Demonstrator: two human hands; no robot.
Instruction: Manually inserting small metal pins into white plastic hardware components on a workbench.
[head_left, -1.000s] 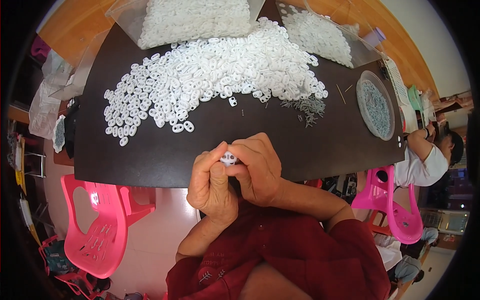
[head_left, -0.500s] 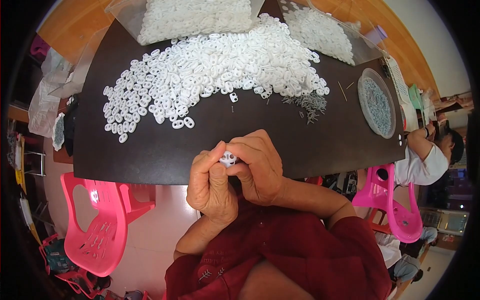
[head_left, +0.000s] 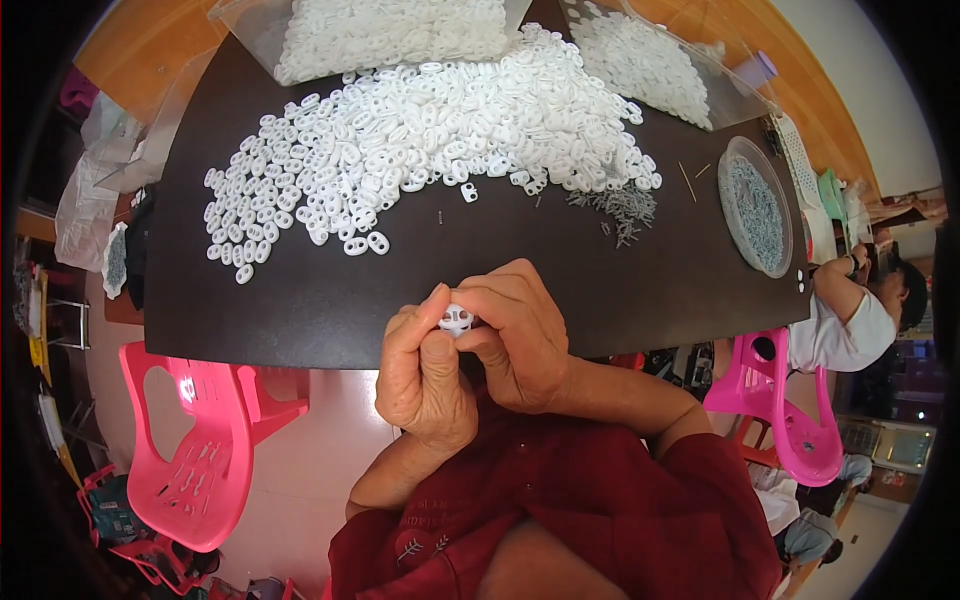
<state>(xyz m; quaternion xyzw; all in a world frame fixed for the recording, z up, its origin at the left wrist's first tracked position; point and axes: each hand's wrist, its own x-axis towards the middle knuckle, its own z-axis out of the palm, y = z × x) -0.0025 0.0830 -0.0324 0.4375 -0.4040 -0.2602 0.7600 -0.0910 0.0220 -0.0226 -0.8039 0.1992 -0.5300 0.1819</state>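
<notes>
Near the front edge of the dark table, my two hands meet around a small white plastic piece (head_left: 456, 318) with holes in its upper face. My left hand (head_left: 425, 385) pinches it from the left with thumb and fingers. From the right, my right hand (head_left: 515, 335) also closes on it, its fingers curled over the side. The fingers hide much of the piece. Beyond them spreads a large heap of white oval two-hole plastic pieces (head_left: 400, 140). A single small metal spring (head_left: 440, 216) and a loose white piece (head_left: 469, 192) lie between the heap and my hands.
Grey springs (head_left: 622, 210) lie at the heap's right end. A round clear dish (head_left: 786, 255) of springs stands farther right. Two clear bins (head_left: 250, 45) (head_left: 735, 110) of white pieces stand at the back. Pink chairs (head_left: 190, 480) (head_left: 810, 440) flank me; a person (head_left: 845, 320) sits at right.
The single spring on the table has shifted a little to the left. My hands keep nearly the same place and grip on the white piece.
</notes>
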